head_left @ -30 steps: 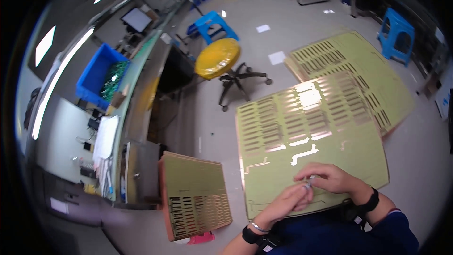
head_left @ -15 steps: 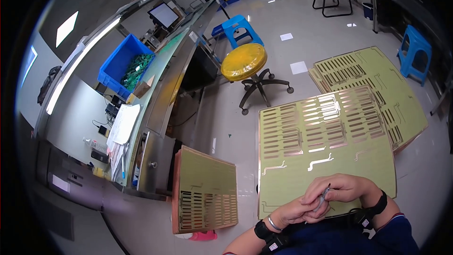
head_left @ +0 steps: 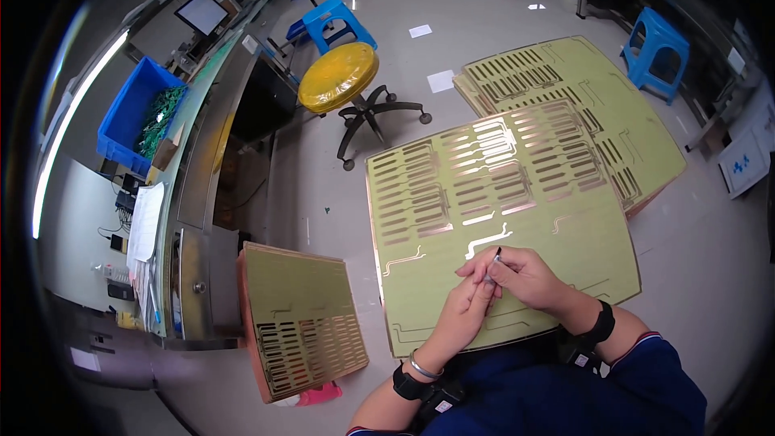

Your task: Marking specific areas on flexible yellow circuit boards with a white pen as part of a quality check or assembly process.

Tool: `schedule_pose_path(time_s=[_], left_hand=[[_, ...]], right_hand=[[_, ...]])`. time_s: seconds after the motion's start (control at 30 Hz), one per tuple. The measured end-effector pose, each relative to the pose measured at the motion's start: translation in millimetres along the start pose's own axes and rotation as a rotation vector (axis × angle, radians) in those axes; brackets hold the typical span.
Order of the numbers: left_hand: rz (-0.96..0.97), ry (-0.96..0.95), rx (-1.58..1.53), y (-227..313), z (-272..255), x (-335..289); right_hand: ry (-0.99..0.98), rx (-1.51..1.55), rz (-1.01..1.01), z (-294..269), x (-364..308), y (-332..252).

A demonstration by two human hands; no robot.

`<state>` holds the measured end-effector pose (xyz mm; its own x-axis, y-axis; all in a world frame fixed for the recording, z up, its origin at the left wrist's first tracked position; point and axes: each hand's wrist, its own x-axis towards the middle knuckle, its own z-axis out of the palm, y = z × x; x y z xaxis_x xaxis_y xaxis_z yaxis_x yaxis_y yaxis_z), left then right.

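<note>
My hands are clasped together over the near part of a large yellow-green panel (head_left: 420, 291) with copper-coloured slot and line patterns. Between them a slim grey pen-like tool (head_left: 495, 265) points upward with its dark tip. My right hand (head_left: 529, 276) is closed on it, the thumb pressed along its side. From the lower left, my left hand (head_left: 467, 307) closes round its lower end, its fingers partly covered by the right hand. The tool's lower part is hidden in the fingers. The panel tops a pile in front of me.
Another stack of patterned panels (head_left: 646, 121) stands behind on the right, a smaller stack (head_left: 303, 287) on the left. Beyond are a round yellow stool (head_left: 339, 77) on casters and blue plastic stools (head_left: 658, 52). A workbench (head_left: 198, 194) with a blue bin (head_left: 121, 125) runs along the left.
The view has turned to the right, so the room and panels sit further left. My clasped hands have moved further forward over the panel, still holding the tool.
</note>
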<state>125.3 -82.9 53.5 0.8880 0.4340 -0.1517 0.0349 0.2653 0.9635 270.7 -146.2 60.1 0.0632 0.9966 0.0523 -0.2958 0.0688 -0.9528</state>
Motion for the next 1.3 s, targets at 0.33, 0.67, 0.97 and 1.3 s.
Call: schedule_pose_path(time_s=[0.33,0.67,0.97,1.3], left_hand=[[-0.055,0.069,-0.095,-12,-1,3],[-0.228,-0.109,-0.649,-14,2,-12],[-0.240,-0.052,-0.759,-7,1,-9],[-0.411,-0.205,-0.551,-11,0,-17]], right_hand=[[0.088,0.075,0.046,1,-2,10],[-0.034,0.332,-0.017,10,-4,11],[0.093,0.277,-0.030,8,-13,16],[0.187,-1.051,-0.529,-11,-41,27]])
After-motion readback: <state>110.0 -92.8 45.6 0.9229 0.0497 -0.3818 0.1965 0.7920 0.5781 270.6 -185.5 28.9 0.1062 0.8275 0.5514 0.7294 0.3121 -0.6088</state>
